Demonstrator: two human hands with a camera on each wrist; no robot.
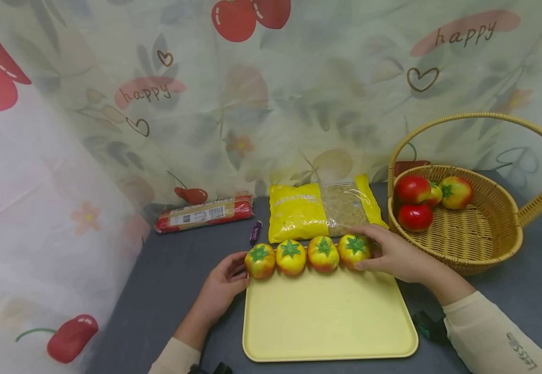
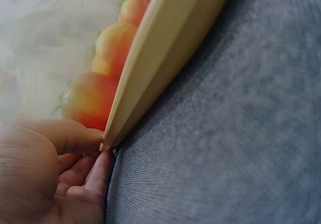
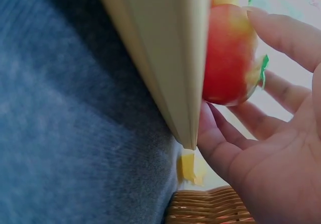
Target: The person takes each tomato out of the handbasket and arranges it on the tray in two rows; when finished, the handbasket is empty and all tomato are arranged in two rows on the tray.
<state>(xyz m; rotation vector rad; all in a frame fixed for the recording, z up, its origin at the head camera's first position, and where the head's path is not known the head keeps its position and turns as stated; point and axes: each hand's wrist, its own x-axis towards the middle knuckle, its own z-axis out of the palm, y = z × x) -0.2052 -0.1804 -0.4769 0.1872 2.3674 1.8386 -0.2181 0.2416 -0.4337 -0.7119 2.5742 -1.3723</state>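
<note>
Four-sided and pale yellow, a tray (image 1: 329,317) lies on the dark cloth with a row of several yellow-red tomatoes (image 1: 291,257) along its far edge, green star-shaped tops up. At the row's left end is my left hand (image 1: 221,285), beside the leftmost tomato (image 1: 260,261). In the left wrist view its thumb and fingers pinch the tray's corner (image 2: 111,138). My right hand (image 1: 394,254) curls round the rightmost tomato (image 1: 355,250), thumb in front and fingers behind. The right wrist view shows that tomato (image 3: 230,53) between thumb and fingers, close to the tray rim (image 3: 185,83).
Behind the tray lies a yellow food bag (image 1: 299,210) with a clear window. A red-ended packet (image 1: 205,213) and a small purple wrapped sweet (image 1: 255,232) lie to its left. On the right, a wicker basket (image 1: 490,249) holds several red and yellow fruits (image 1: 413,189).
</note>
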